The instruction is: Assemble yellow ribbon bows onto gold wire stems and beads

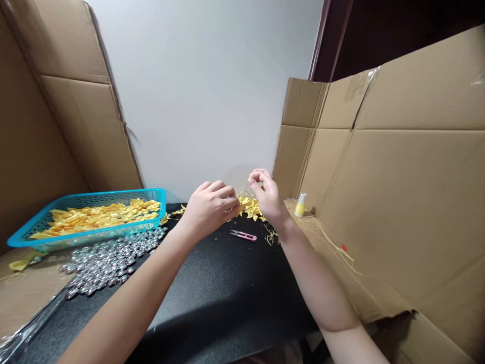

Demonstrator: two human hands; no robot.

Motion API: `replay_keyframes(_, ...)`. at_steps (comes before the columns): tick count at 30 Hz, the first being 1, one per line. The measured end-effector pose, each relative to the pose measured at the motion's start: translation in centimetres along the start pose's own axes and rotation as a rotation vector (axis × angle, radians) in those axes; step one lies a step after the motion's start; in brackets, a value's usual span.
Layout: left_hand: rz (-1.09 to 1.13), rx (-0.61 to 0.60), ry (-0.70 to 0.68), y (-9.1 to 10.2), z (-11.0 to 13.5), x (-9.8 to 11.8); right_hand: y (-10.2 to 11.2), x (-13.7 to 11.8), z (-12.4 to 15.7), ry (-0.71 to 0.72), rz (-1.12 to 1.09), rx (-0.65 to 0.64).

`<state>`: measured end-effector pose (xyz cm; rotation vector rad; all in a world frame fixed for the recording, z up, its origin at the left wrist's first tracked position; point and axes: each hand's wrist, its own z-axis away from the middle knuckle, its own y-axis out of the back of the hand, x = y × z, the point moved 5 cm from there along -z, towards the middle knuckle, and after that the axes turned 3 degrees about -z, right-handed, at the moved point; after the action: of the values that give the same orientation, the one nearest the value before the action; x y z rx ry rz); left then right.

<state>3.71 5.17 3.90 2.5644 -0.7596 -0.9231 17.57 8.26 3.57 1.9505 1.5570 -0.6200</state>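
My left hand (210, 206) is raised over the black table (227, 298) with its fingers pinched on a small yellow ribbon piece (240, 208). Just to its right, my right hand (265, 193) is pinched too, thumb against fingertips, apparently on a fine thread that is too thin to make out. Behind both hands lies a small heap of yellow ribbon pieces (250, 206). Pink thread snips (243, 235) lie on the table below my hands.
A blue plastic basket (91, 197) of yellow ribbon pieces stands at the left, with a pile of silver beads (109, 260) in front of it. A yellow thread spool (300, 205) stands at the right. Cardboard walls (397, 192) flank both sides.
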Motion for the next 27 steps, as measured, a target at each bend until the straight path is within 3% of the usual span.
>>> replay_keyframes(8, 0.014, -0.042, -0.010, -0.7, 0.2, 0.2, 0.1, -0.5, 0.1, -0.044, -0.287, -0.116)
replay_keyframes(17, 0.046, -0.062, 0.049, -1.1, 0.2, -0.1, 0.9, -1.9, 0.2, -0.036, -0.204, -0.184)
replay_keyframes(23, 0.185, -0.103, 0.101, -1.6, 0.3, -0.5, 0.4, -0.8, 0.1, -0.175, -0.273, -0.464)
replay_keyframes(27, 0.342, -0.131, 0.127, -1.6, 0.3, -0.8, 0.3, -0.3, 0.2, -0.236, -0.333, -0.569)
